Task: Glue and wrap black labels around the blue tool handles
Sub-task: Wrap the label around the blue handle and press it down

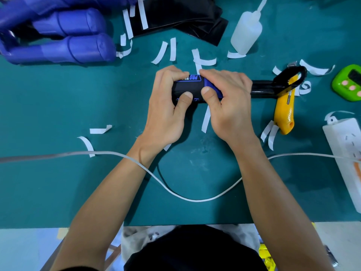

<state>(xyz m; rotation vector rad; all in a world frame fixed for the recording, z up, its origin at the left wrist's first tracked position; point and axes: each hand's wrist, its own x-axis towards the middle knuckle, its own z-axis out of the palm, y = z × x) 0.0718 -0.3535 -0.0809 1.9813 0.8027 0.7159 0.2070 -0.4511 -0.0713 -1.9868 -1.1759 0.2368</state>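
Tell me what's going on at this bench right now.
A person is wrapping a black label around a blue tool handle over the green mat. The left hand grips the labelled end, thumb pressed on the label; the right hand grips the blue part beside it. More blue handles lie piled at the far left, spare black labels and a glue bottle sit at the back, and white paper strips are scattered about.

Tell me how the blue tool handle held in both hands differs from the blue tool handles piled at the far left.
The held blue tool handle carries a black printed label around its middle; the piled blue tool handles show only blue on their rounded ends. The left hand and right hand grip the held one; the piled ones lie untouched on the green mat. Both are the same blue.
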